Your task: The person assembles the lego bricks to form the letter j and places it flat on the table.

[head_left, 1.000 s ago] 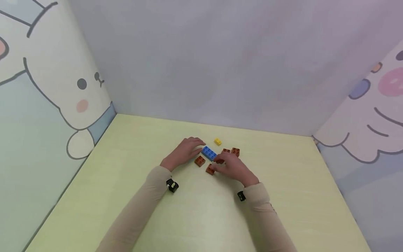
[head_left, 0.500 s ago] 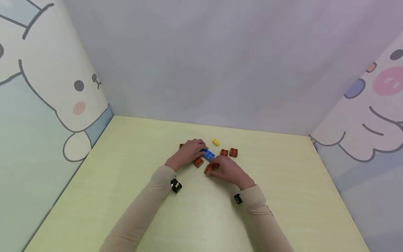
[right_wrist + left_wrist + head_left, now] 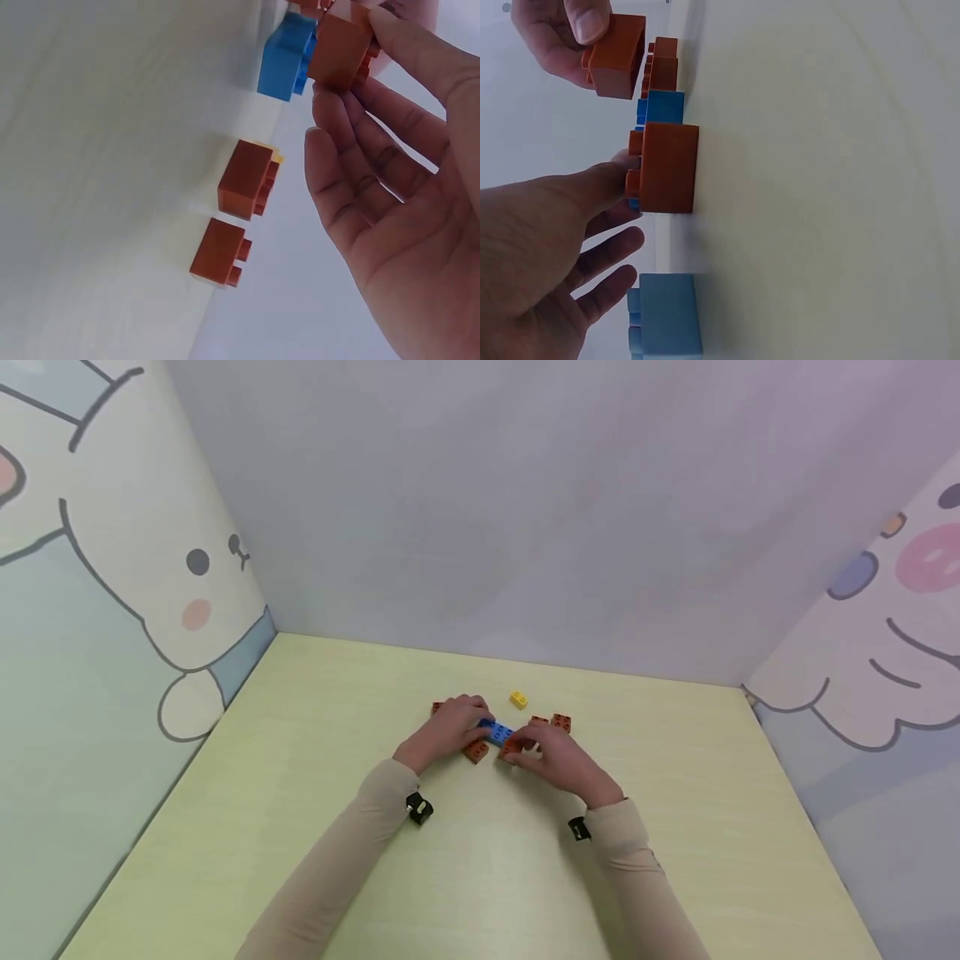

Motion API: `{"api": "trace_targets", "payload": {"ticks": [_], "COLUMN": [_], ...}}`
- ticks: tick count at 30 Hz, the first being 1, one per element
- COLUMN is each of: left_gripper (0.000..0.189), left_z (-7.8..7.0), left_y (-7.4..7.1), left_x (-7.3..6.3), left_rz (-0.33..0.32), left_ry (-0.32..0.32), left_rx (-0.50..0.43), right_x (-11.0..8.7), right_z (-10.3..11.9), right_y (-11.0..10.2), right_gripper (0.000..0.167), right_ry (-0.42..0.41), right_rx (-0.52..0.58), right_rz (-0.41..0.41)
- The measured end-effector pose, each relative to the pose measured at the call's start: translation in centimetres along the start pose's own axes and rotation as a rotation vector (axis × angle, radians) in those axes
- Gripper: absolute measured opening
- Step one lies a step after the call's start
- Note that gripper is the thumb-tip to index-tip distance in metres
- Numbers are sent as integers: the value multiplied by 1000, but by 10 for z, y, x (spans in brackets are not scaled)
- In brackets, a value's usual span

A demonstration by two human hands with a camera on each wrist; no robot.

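A long blue toy brick (image 3: 498,732) lies studs up on the table, and my left hand (image 3: 447,732) grips its left end between thumb and fingers. My right hand (image 3: 558,758) pinches a reddish-brown brick (image 3: 341,46) by its sides. That brick is raised off the table, tilted, close to the blue brick's right end. In the left wrist view the held brown brick (image 3: 619,56) shows its hollow underside. Another brown brick (image 3: 476,751) lies just in front of the blue one, beside my left thumb.
Two brown bricks (image 3: 247,178) (image 3: 220,253) lie to the right of the blue one. Behind them is a small yellow brick (image 3: 518,699). A brown brick (image 3: 437,707) shows past my left hand, and a light blue brick (image 3: 667,315) lies near its fingers. Printed walls enclose the table (image 3: 450,877).
My left hand has moved right and taken hold of the blue brick. My right hand has picked up the front brown brick and brought it toward the blue brick's right end.
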State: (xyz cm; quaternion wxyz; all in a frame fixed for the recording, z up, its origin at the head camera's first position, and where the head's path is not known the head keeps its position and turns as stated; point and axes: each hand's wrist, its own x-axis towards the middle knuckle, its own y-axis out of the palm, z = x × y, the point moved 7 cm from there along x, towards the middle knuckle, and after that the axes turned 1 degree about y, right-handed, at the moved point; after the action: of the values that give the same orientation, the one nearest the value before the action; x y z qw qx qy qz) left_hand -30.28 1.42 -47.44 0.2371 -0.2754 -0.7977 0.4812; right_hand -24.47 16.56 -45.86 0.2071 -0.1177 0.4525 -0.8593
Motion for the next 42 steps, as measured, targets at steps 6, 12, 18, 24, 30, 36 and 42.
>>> {"api": "trace_targets", "payload": {"ticks": [6, 12, 18, 24, 30, 36, 42], "left_gripper": [26, 28, 28, 29, 28, 27, 26], "left_z": [-2, -5, -7, -8, -7, -7, -9], "left_y": [2, 3, 3, 3, 3, 1, -3], "left_x": [-4, -8, -12, -15, -16, -17, -19], "left_rz": [-8, -3, -17, -25, -34, -47, -59], "left_ry": [-20, -29, -27, -26, -29, -26, -25], "left_rx": [-18, -12, 2, 2, 2, 6, 12], "right_x": [-2, 0, 6, 11, 13, 14, 14], "right_z": [-5, -7, -8, -10, -12, -6, 0], "right_y": [-7, -11, -11, -8, -4, -3, -3], "right_gripper": [27, 29, 32, 34, 35, 35, 36], "right_ry": [21, 26, 17, 4, 6, -13, -10], "right_rx": [-16, -18, -53, -83, -79, -79, -88], "right_rz": [-38, -47, -27, -20, -11, -8, -15]}}
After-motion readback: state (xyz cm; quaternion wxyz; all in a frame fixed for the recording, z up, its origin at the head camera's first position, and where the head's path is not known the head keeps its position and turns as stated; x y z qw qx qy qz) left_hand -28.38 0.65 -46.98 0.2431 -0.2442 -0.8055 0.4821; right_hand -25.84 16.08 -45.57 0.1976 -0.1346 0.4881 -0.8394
